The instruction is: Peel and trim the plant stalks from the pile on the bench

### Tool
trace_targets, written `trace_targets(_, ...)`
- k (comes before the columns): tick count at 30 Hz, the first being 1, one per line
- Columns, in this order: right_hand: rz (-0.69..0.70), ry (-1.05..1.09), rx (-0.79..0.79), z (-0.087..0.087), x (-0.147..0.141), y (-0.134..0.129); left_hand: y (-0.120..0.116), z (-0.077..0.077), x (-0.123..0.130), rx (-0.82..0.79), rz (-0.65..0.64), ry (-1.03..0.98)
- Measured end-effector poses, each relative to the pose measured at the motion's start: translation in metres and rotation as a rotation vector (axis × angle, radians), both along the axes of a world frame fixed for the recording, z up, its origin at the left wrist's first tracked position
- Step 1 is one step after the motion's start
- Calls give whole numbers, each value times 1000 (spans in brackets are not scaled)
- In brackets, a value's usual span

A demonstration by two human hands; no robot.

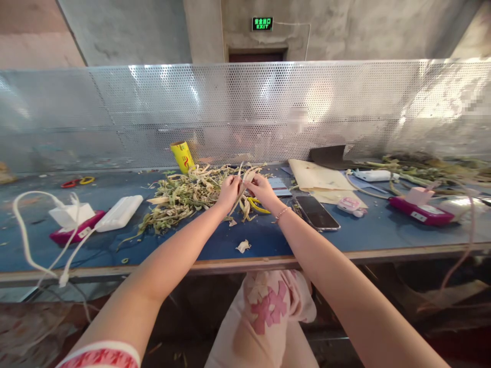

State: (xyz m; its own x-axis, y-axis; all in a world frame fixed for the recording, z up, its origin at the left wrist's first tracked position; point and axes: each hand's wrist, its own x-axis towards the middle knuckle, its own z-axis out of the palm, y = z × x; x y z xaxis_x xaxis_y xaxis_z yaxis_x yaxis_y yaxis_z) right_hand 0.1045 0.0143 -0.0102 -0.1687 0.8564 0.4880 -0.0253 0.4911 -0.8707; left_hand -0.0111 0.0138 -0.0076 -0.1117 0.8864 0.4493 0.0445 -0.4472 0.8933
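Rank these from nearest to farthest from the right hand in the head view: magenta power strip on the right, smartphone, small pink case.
1. Smartphone: just right of the right hand.
2. Small pink case: right of the smartphone.
3. Magenta power strip: farthest right.

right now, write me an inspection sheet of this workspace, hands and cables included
Surface: blue tabletop, scattered with small scraps.
Work in hand: pale dry strips; heap of dried plants, mostly to the left.
Clutter: phone, yellow tube, white block.
Hands: left hand and right hand close together, fingers pinched on the strips; finer grip too small to tell.
Cables: white cables at left, pinkish cable at right, both hanging over the front edge.
Surroundings: perforated metal screen behind; lit exit sign above.
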Motion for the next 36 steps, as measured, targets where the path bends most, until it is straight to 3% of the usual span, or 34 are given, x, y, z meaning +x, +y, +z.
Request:
trace_targets(6,-89,70,-18,-1,2,4,-5,3,1,-85,-168,35)
trace_targets(11,-119,119,-42,-2,5,10,-8,4,3,-53,-146,110)
trace_targets(15,-138,21,13,-4,6,12,-10,3,3,-67,-200,98)
trace_targets(23,-235,-126,166,1,6,5,-6,1,3,-10,-97,137)
trace_targets(29,-253,-137,311,3,4,1,-2,-4,4,-88,-94,31)
trace_targets(36,-140,-61,-13,-1,1,2,3,-3,1,-10,-27,56)
